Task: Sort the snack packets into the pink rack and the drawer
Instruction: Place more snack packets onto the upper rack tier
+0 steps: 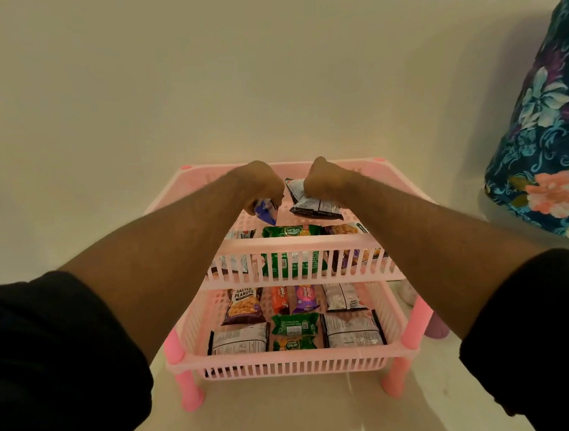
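Observation:
A pink plastic rack (292,242) with three tiers stands on the pale floor against the wall. Both my arms reach over its top tier. My left hand (260,186) is shut on a small blue packet (266,211) that hangs below the fist. My right hand (324,181) grips a black-and-white packet (313,206) just above the top shelf. The middle tier holds a green biscuit packet (291,231) and others beside it. The bottom tier (288,357) holds several packets, among them a salted peanuts bag (244,306). No drawer is in view.
A plain cream wall rises right behind the rack. At the right, a bulky object under blue floral cloth (552,143) stands close to the rack. Small pale and purple items (435,327) lie on the floor by the rack's right legs.

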A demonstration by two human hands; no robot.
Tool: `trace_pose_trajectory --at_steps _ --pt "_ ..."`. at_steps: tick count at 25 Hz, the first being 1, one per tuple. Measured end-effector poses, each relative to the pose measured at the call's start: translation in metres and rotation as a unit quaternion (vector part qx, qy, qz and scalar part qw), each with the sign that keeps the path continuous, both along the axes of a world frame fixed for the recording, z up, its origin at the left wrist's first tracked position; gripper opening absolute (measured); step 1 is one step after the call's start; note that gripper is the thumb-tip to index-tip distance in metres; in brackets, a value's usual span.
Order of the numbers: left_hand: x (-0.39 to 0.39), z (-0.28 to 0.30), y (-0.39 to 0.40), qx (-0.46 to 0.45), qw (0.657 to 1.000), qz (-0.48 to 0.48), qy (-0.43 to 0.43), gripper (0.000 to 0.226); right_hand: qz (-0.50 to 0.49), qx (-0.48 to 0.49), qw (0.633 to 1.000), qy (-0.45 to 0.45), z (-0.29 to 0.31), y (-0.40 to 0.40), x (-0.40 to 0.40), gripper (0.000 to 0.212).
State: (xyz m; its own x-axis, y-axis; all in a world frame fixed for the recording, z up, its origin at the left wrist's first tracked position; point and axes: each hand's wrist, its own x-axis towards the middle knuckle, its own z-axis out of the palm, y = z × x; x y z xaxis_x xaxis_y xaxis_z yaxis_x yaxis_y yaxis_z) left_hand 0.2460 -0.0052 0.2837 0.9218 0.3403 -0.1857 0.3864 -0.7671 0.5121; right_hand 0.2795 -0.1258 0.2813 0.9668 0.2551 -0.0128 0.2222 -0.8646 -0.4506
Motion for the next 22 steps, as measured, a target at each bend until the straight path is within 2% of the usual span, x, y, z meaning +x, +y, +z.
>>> trace_pose_trajectory --at_steps 2,4,7,12,14,16,18,19,22 --pt "0.004 -0.004 -0.001 0.020 1.000 -0.004 0.017 0.043 0.021 -0.048 0.998 -0.032 -0.006 0.001 0.003 0.033" --pt "0.006 -0.003 -0.002 0.039 0.999 -0.015 0.022 0.046 0.029 -0.074 0.997 -0.024 -0.011 -0.001 0.009 0.027" --pt "0.012 -0.007 0.002 0.049 0.999 -0.012 0.002 0.046 0.036 -0.060 0.997 -0.016 -0.012 -0.001 0.010 0.028" --pt "0.014 -0.013 0.012 0.009 0.999 -0.019 0.027 0.041 0.047 -0.017 0.995 0.092 -0.003 0.000 0.004 0.033" --pt "0.014 -0.013 0.013 0.020 0.999 -0.032 0.014 0.044 0.058 -0.035 0.991 0.115 -0.002 -0.002 0.005 0.036" --pt "0.012 -0.012 0.012 0.034 0.998 -0.046 0.017 0.048 0.078 -0.114 0.988 0.075 -0.002 -0.005 0.005 0.041" --pt "0.011 -0.012 0.014 0.047 0.997 -0.059 0.019 0.048 0.092 -0.205 0.974 -0.018 -0.004 -0.005 0.003 0.050" --pt "0.011 -0.011 0.014 0.056 0.996 -0.063 0.019 0.049 0.099 -0.217 0.970 -0.038 -0.006 -0.005 0.005 0.052" --pt "0.011 -0.013 0.016 0.090 0.992 -0.085 0.016 0.049 0.127 -0.205 0.971 0.005 -0.009 -0.003 0.008 0.047"
